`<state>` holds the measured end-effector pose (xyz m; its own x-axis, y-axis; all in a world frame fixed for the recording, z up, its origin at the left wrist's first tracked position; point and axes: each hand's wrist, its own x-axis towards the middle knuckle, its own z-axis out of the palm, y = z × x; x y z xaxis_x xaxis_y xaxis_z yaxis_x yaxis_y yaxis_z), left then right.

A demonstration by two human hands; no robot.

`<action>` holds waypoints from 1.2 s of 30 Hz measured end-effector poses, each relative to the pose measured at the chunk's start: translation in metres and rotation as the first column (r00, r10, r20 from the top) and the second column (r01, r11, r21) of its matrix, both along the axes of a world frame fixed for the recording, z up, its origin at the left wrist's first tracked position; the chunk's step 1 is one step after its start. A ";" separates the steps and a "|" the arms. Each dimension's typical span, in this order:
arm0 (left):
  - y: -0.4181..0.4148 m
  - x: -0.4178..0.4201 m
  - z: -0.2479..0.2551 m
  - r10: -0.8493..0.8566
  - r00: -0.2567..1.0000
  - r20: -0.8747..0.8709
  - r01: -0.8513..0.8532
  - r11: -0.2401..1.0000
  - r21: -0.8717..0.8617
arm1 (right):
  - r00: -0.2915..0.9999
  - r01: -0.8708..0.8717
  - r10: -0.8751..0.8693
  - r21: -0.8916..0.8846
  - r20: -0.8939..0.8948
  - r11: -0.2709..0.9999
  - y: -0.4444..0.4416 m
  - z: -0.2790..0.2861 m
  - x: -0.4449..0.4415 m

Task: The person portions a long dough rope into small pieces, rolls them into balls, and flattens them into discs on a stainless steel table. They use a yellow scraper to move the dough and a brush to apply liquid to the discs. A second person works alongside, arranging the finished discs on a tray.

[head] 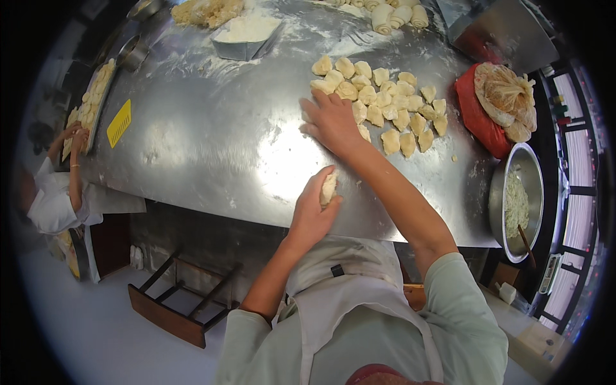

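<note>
My left hand (pixel 315 209) is wrapped around a lump of pale dough (pixel 328 190) near the front edge of the steel table (pixel 202 134). The end of the lump shows between thumb and fingers. Farther forward, my right hand (pixel 334 120) reaches palm down over the table, its fingers spread and slightly blurred. Its fingertips are close to a dough piece (pixel 323 86) at the left side of a loose group of small torn dough pieces (pixel 390 98). The underside of that hand is hidden, and I see nothing held in it.
Rolled dough (pixel 381 19), a flour container (pixel 246 36) and a dough mass (pixel 207 12) lie at the back. A yellow scraper (pixel 119 124) lies left. Another person's hands (pixel 77 137) touch a tray (pixel 103 103). Right stand a red bag (pixel 474 110) and a filling bowl (pixel 495 202).
</note>
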<state>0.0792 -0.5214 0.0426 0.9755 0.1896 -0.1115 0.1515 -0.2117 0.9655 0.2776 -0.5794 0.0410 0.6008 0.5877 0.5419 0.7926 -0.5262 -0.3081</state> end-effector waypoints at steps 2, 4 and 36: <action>0.011 -0.002 -0.009 0.046 0.998 -0.033 -0.041 0.991 0.123 | 0.994 0.013 -0.020 0.066 0.106 0.998 -0.010 0.002 -0.002; 0.009 -0.003 -0.005 0.129 0.991 0.037 -0.133 0.977 0.164 | 0.995 0.030 -0.047 0.181 0.089 0.983 -0.032 0.033 -0.008; -0.072 0.033 0.029 -0.620 0.779 -0.093 0.611 0.784 -0.111 | 0.807 0.264 -0.061 0.267 -0.587 0.927 -0.180 0.036 -0.153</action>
